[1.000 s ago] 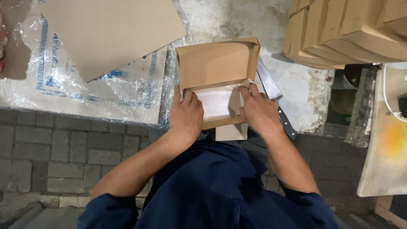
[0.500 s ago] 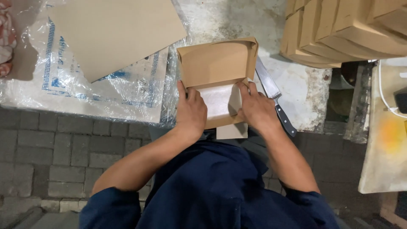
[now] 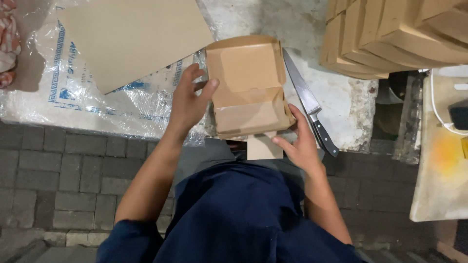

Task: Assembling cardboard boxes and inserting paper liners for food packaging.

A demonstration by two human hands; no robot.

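Observation:
A brown cardboard box (image 3: 247, 87) lies half folded in front of me, its lid flap up and a tab hanging down at the near edge. My left hand (image 3: 189, 100) is at the box's left side with fingers spread, thumb touching the left wall. My right hand (image 3: 300, 143) holds the box's near right corner, fingers under the edge by the tab.
A black-handled kitchen knife (image 3: 309, 109) lies just right of the box. A flat cardboard sheet (image 3: 131, 36) rests on clear plastic wrapping (image 3: 73, 102) at left. Folded boxes (image 3: 390, 34) are stacked at upper right. A pale table (image 3: 441, 160) stands at right, grey paving bricks below.
Both hands have come off the inside of the box. The left hand lifted away to the left side and opened; the right dropped to the near right corner. The inner flap now lies folded.

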